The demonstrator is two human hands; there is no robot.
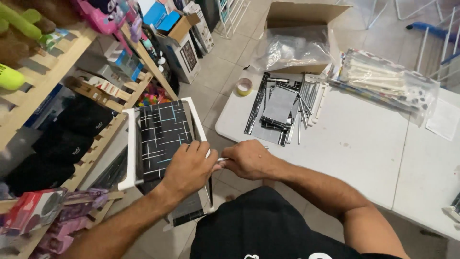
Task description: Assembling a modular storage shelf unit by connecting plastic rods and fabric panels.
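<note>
Left hand: the left hand (189, 169) is curled closed over the right edge of a small cube-shaped shelf unit (163, 139), which has a white tube frame and black panels with pale crossing lines.
Right hand: the right hand (247, 159) has its fingers pinched shut on a thin white rod (222, 159) that runs toward the frame corner under the left hand.
Place of the unit: it is held in the air at about 9 o'clock from the hands, off the left edge of the white table (364, 144).
Risk: the rod looks only partly seated; a skewed push could bend it or pop the corner joint apart, and the unit, held by one edge, could tip and drop.
On the table: at 1 o'clock, a stack of loose black patterned panels (275, 108) with white rods (311, 98) beside it; a roll of tape (244, 87) at 12 o'clock.
Containers: an open cardboard box (299, 17) at 1 o'clock holds crumpled clear plastic; a clear plastic bag (383, 81) at 2 o'clock holds white rods and small dark connectors.
Surroundings: wooden shelves (57, 62) at 10 o'clock carry toys and boxes.
</note>
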